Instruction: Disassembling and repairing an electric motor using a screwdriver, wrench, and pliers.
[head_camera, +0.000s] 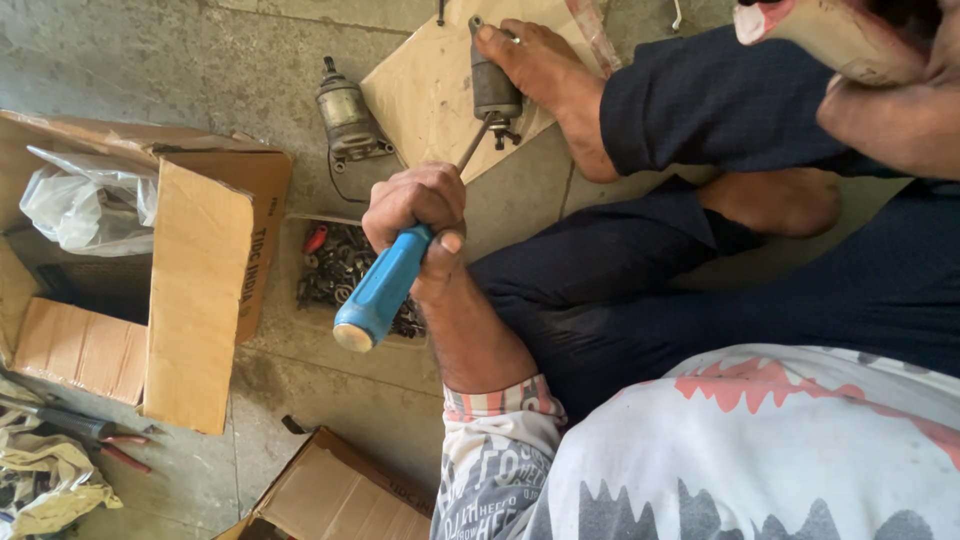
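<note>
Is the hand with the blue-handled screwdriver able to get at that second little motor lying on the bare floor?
Probably yes: the left hand is near the spare motor, with bare floor between, though it grips the screwdriver.

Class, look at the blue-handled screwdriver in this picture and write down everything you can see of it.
The screwdriver has a thick blue handle, plastic by its look, with a pale, worn butt end, and a slim dark metal shaft. It lies slanted, butt toward the lower left, shaft running up to the right. One hand grips the handle's upper end. The tip meets a small grey motor, pinned by a bare foot on cardboard.
</note>
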